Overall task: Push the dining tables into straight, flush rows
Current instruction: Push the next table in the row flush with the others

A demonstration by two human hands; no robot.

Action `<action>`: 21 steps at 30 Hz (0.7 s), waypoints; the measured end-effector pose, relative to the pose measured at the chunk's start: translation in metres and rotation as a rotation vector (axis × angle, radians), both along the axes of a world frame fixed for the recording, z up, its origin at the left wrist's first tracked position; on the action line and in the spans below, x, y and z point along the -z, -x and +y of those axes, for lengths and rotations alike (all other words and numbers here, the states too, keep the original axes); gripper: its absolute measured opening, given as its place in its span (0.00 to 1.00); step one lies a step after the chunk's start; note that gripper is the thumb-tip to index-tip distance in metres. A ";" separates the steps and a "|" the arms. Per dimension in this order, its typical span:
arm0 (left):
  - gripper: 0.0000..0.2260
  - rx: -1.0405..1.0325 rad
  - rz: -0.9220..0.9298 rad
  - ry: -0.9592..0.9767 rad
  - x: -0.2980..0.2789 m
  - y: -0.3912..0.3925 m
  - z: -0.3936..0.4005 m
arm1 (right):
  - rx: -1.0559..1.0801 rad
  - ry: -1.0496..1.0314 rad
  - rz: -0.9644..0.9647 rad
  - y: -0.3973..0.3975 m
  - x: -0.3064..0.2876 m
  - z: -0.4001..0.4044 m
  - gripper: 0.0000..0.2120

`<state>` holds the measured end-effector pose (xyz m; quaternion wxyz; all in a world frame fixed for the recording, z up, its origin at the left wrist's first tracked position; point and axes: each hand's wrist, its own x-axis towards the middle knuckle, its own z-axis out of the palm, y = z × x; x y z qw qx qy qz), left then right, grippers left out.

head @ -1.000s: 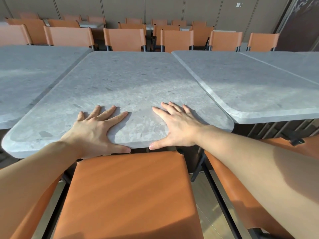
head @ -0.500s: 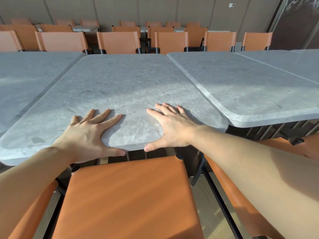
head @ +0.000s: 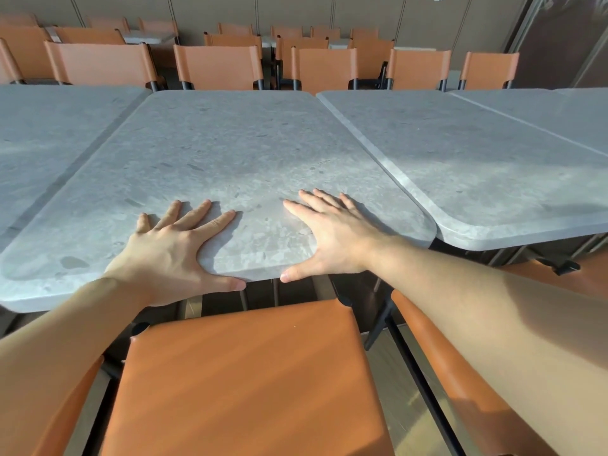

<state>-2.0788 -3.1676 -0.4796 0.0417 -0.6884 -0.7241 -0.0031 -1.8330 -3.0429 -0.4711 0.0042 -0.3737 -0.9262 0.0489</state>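
A grey stone-topped dining table (head: 230,153) stands in front of me, its near edge sticking out closer to me than the right neighbour's. My left hand (head: 171,255) lies flat on its near edge with fingers spread and the thumb along the rim. My right hand (head: 329,238) presses flat beside it, thumb also at the rim. A matching table (head: 477,166) sits flush against its right side. On the left, another table (head: 42,139) stands with a narrow dark gap between the tops.
An orange chair seat (head: 250,373) is right below my arms, tucked under the table's near edge, with another orange chair (head: 460,383) to its right. A row of orange chair backs (head: 217,67) lines the far side of the tables. A fourth tabletop (head: 559,113) lies far right.
The middle table has slid away from me and a little to the right under my hands. The gap to the left table has widened slightly. Both hands keep the same flat hold.
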 end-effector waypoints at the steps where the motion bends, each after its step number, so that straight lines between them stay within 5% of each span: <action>1: 0.51 0.006 -0.001 0.002 -0.001 -0.001 -0.001 | 0.001 -0.011 -0.002 0.000 0.000 0.000 0.60; 6: 0.41 -0.043 -0.119 -0.012 -0.001 -0.001 -0.002 | -0.015 -0.020 0.016 0.000 -0.001 -0.002 0.59; 11: 0.42 -0.104 -0.036 0.040 0.001 0.002 0.020 | 0.203 0.084 0.509 -0.002 0.000 0.005 0.42; 16: 0.19 -0.380 -0.264 -0.122 -0.022 -0.025 0.074 | 0.274 0.009 0.798 -0.004 0.005 0.007 0.23; 21: 0.13 -0.102 -0.290 -0.109 -0.030 -0.063 0.147 | 0.341 -0.006 0.926 -0.003 0.008 0.012 0.20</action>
